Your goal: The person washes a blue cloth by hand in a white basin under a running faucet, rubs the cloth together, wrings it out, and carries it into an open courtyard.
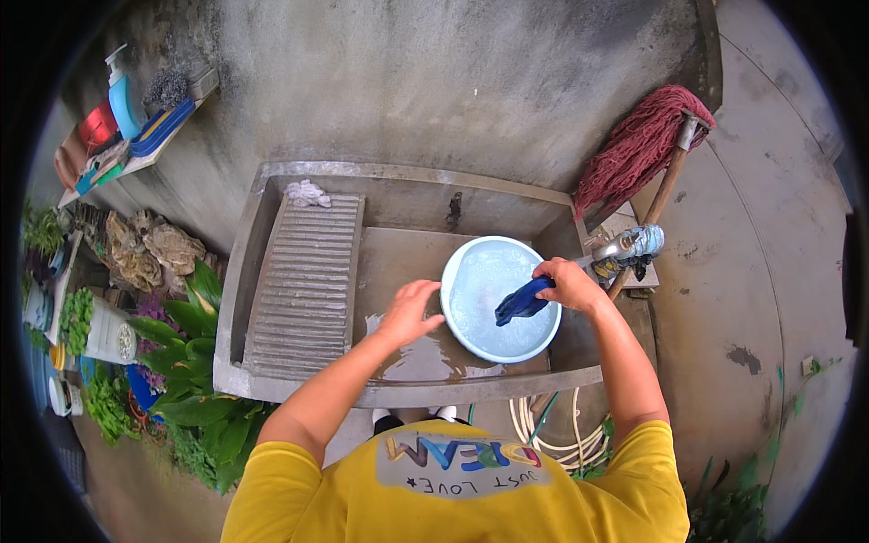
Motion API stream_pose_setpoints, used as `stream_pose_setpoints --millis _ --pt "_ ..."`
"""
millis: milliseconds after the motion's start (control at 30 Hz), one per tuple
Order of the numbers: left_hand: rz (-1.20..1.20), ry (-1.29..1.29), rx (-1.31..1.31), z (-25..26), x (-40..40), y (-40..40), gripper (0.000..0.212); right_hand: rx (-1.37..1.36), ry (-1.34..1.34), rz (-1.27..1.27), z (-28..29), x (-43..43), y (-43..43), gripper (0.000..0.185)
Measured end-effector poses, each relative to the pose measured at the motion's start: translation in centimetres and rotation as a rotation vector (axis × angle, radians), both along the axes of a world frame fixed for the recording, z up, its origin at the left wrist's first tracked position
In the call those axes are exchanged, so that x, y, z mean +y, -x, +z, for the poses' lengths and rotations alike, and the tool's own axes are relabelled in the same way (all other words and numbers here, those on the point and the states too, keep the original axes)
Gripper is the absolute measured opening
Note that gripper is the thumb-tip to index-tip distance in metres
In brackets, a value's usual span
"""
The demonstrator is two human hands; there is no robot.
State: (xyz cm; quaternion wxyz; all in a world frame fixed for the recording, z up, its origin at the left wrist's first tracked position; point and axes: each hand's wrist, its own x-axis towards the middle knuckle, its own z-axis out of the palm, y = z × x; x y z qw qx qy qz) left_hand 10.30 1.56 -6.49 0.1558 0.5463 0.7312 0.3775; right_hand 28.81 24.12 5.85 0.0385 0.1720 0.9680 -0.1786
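Note:
A light blue plastic basin (468, 326) of water stands in a concrete laundry sink (407, 178). My right hand (569, 284) pinches a dark blue wet cloth (521, 303) over the basin's right half; whether the cloth's lower end touches the water I cannot tell. At the basin's left rim is my left hand (411, 313), fingers apart and holding nothing. Just above my right hand, a metal tap (616, 248) wrapped in plastic points toward the basin.
Left in the sink slopes a ribbed washboard (305, 285) with a pale wet cloth (307, 193) on its top. A red string mop (631, 146) leans at the right. The wall shelf (146, 159) carries a pump bottle (124, 102) and brushes. Leafy plants (197, 366) crowd the left side.

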Motion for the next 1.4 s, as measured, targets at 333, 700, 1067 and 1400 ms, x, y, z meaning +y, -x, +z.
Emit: stream_pose_setpoints --millis 333,700,1067,1400 --pt "-0.007 -0.202 -0.673 -1.7 9.9 -4.1 0.041 0.419 0.076 0.002 4.4 -5.3 3.5 0.03" --pt "-0.006 -0.466 -1.471 1.4 9.2 -0.5 0.034 0.471 0.247 -0.231 -6.0 -6.1 -2.1 0.032" --pt "0.016 -0.309 -1.258 1.8 6.2 1.9 0.034 0.439 -0.675 -0.017 10.5 5.4 -8.9 0.028" --pt "0.072 -0.335 -1.287 1.2 4.8 2.3 0.037 0.105 -0.802 -0.464 9.2 5.8 -4.6 0.023"
